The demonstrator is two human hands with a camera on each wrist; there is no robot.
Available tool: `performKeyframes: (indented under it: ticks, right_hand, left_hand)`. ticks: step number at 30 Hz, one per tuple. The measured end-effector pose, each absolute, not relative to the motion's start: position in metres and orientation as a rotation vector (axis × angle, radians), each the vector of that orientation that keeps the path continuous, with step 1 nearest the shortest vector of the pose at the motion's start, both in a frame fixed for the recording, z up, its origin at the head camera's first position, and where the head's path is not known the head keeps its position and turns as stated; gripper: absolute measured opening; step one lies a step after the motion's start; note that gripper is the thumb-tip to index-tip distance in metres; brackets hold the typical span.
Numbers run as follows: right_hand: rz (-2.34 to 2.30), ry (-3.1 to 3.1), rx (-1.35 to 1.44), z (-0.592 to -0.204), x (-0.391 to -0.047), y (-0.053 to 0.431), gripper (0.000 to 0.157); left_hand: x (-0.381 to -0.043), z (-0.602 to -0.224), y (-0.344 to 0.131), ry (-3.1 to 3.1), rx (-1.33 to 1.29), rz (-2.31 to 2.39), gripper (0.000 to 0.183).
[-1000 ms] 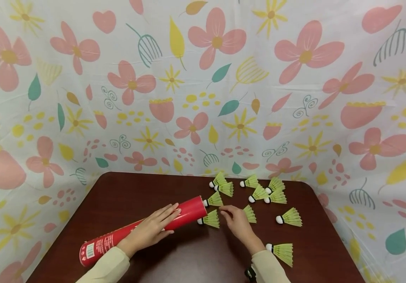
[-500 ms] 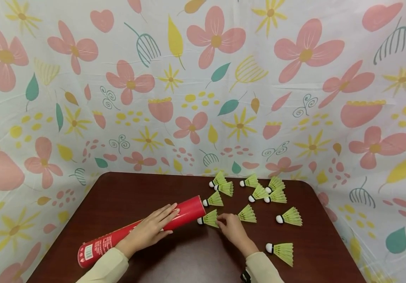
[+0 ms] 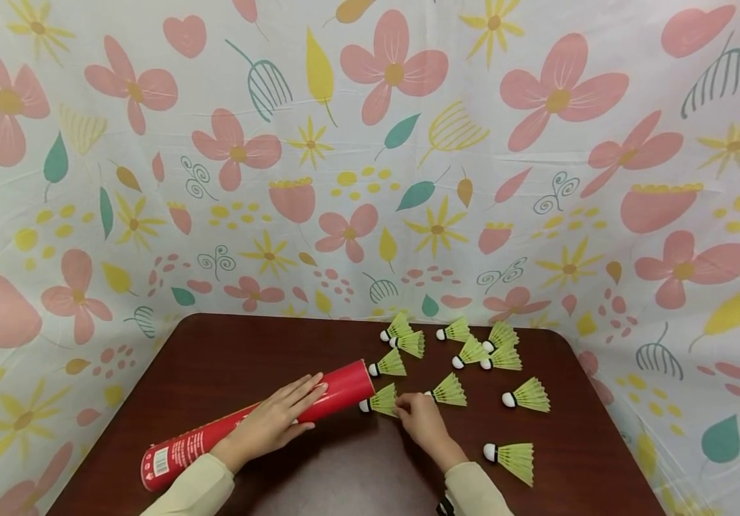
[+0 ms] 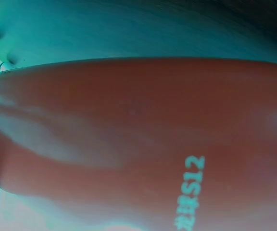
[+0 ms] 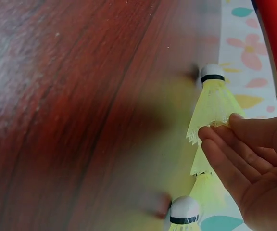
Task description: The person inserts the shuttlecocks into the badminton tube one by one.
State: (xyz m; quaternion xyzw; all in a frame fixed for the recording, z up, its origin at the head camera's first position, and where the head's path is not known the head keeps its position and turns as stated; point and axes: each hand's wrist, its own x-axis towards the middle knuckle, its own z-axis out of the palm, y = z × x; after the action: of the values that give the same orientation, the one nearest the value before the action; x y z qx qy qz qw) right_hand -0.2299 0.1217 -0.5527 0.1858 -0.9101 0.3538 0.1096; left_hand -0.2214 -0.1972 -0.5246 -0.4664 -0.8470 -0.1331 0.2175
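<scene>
A red tube (image 3: pixel 340 390) with a barcode lies slantwise on the table, its right end near the shuttlecocks. My left hand (image 3: pixel 273 419) rests over its middle, fingers straight along the top and thumb on the near side. The tube (image 4: pixel 129 115) fills the left wrist view. My right hand (image 3: pixel 423 424) pinches the skirt edge of a yellow-green shuttlecock (image 3: pixel 381 401) just beyond the tube's end. In the right wrist view, thumb and fingertips meet at the rim of this shuttlecock (image 5: pixel 214 103); its white cork points away from the hand.
Several more shuttlecocks lie to the right and back, the closest being one (image 3: pixel 449 390) right of my right hand and one (image 3: pixel 388 363) behind the tube's end. Another shuttlecock (image 3: pixel 513 460) lies at front right. A flower-printed cloth (image 3: pixel 370 143) hangs behind the brown table (image 3: pixel 228 340).
My right hand has moved slightly toward me and left, from beside the shuttlecock behind the tube's end to the nearer one's skirt. The left hand has stayed on the tube.
</scene>
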Motion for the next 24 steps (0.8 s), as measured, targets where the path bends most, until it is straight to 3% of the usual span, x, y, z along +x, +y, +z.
performKeyframes:
  ticks: [24]
  right_hand:
    - [1.138, -2.598, 0.322, -0.529, -0.234, 0.150, 0.009]
  left_hand:
    - [-0.219, -0.521, -0.198, -2.347, -1.295, -0.357, 0.068]
